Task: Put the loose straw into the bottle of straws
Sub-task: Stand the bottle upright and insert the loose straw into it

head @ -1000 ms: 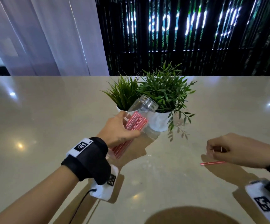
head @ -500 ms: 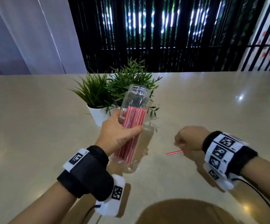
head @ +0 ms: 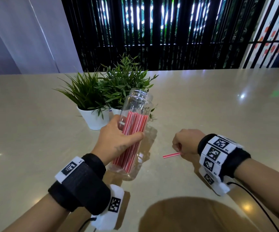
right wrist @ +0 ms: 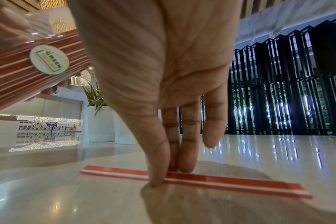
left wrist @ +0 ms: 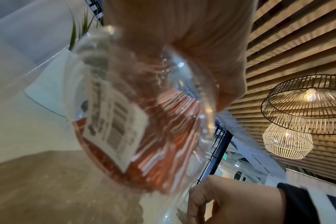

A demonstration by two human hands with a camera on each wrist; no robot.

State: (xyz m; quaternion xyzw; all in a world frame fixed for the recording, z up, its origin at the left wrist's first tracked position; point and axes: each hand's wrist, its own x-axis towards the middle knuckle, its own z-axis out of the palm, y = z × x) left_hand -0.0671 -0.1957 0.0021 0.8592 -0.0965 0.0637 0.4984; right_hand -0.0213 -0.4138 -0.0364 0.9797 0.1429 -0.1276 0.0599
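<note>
My left hand (head: 117, 141) grips a clear, open-mouthed bottle (head: 135, 118) packed with red-and-white striped straws. It holds the bottle just above the table, tilted, with the mouth pointing up and away. The left wrist view shows the bottle (left wrist: 144, 121) from its base, blurred, with a barcode label. To the right, the loose striped straw (head: 171, 155) lies flat on the table. My right hand (head: 184, 143) is down on it. In the right wrist view the thumb and two fingertips pinch the straw (right wrist: 240, 184) at its middle, hand (right wrist: 169, 177) against the tabletop.
Two green plants in white pots (head: 95, 119) stand close behind the bottle. The glossy beige table (head: 219, 106) stretches wide on both sides. Dark slatted screens rise past its far edge. A round shadow (head: 185, 215) lies near the front.
The head view has swung to the right. My left hand has brought the bottle more upright and closer to me. My right hand stays on the straw at the table.
</note>
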